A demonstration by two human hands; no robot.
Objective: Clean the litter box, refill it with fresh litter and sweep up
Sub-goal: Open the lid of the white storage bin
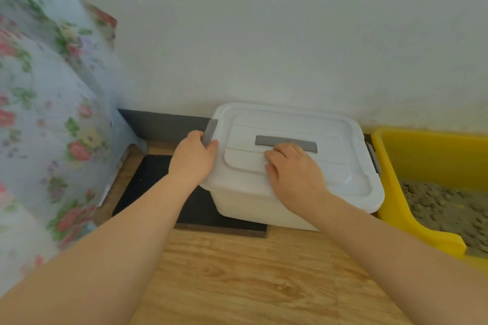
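Note:
A white lidded storage bin stands against the wall, partly on a black mat. Its lid has a grey handle bar on top and grey side latches. My left hand grips the left latch, thumb on the lid's edge and fingers round the latch. On top of the lid rests my right hand, fingers bent, just in front of the handle bar. The yellow litter box sits to the right of the bin, holding brownish litter.
A white wall with a grey skirting board runs behind the bin. A floral cloth hangs at the left, reaching the floor. Wood-pattern floor spreads in front. The bin's right latch nearly touches the litter box.

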